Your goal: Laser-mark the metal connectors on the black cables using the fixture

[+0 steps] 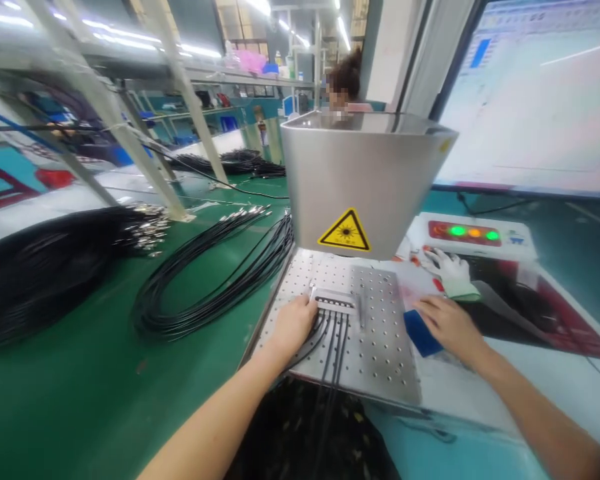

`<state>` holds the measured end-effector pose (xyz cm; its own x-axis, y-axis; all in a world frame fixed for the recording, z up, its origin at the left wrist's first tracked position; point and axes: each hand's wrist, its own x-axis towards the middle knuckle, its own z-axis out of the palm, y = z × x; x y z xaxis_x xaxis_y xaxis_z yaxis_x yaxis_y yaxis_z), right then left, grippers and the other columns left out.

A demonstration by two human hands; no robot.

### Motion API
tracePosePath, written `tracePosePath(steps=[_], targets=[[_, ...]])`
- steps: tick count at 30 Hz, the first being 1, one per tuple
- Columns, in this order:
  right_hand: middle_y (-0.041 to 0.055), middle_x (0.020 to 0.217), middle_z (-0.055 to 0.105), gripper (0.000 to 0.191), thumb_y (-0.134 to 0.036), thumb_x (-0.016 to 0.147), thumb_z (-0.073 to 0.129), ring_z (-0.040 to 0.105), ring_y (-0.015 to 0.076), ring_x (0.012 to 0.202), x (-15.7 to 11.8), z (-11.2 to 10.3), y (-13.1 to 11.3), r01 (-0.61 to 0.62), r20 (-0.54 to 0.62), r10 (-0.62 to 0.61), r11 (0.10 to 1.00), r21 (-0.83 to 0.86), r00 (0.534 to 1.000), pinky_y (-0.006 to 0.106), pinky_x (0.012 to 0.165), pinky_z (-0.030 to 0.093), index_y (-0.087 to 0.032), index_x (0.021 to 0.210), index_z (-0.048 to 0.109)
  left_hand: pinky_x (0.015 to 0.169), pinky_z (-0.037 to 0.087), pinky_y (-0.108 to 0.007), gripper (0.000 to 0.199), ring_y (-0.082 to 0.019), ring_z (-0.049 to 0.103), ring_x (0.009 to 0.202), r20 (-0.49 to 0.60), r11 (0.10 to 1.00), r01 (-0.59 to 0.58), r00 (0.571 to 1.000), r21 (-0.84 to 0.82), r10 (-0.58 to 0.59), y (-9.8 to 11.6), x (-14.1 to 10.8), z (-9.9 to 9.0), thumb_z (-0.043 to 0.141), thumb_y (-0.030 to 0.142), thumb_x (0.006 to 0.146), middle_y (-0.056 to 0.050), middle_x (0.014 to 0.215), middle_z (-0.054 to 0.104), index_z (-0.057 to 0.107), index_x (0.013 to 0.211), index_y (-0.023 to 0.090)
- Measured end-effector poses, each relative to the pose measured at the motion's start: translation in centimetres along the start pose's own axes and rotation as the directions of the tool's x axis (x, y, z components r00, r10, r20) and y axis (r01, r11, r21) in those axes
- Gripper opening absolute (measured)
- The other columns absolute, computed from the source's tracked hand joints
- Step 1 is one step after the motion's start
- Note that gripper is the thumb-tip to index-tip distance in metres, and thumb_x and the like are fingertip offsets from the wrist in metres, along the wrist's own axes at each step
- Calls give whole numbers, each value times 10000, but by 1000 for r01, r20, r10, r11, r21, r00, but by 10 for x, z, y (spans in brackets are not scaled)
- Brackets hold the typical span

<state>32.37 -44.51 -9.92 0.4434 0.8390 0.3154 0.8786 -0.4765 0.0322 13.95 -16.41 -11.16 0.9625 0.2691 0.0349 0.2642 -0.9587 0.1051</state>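
My left hand point(296, 325) is closed at the left end of a slotted metal cable holder point(335, 301), fingers pressed against it. Several black cables point(336, 340) run from the holder toward me, their metal ends lined up in its slot. The holder lies on a perforated metal plate point(380, 353), beneath a grey machine head point(360, 180) with a yellow laser warning triangle. Off the plate's right edge, my right hand point(450, 325) has bent fingers at a flat blue piece point(423, 333). Whether they grip it is hidden.
Bundled black cables point(205, 300) and a larger coil point(45, 267) lie on the green mat at left. A white glove point(453, 270) rests by a control box point(475, 233) with lit buttons. A monitor point(535, 100) stands behind; a person point(347, 83) is beyond the machine.
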Motion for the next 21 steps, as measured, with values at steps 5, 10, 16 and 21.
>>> tracePosePath(steps=[5,10,16,21], targets=[[69,813,588,359,-47,766,382,568,205,723,-39,-1,62,92,99,-68,960,-266,993,323,621,400,-229,958,624,666,414,-297,191,-199,549,770,1,1000,-3,1000,19,3,1,1,-2,367,142,883,-73,847,556,557,875,162],[78,756,588,142,-198,807,439,569,228,697,-22,4,54,50,55,-45,995,-88,997,359,626,407,-252,757,560,725,432,-315,145,-208,563,824,-6,1000,12,1000,-26,-12,1,1,-5,415,136,868,-93,881,591,559,885,137],[8,626,562,167,-415,844,395,564,205,563,41,-15,-32,-248,56,313,618,745,948,365,559,473,-289,805,497,724,443,-299,146,-195,573,823,9,1000,-14,1000,-28,14,-3,3,0,439,129,867,-77,838,609,578,825,141],[-6,739,626,129,-349,742,555,589,177,693,102,9,-94,-213,198,88,562,799,976,293,619,455,-235,788,594,700,450,-307,149,-204,567,816,21,999,-28,999,-19,29,-2,2,-1,443,149,874,-90,839,603,584,832,128]])
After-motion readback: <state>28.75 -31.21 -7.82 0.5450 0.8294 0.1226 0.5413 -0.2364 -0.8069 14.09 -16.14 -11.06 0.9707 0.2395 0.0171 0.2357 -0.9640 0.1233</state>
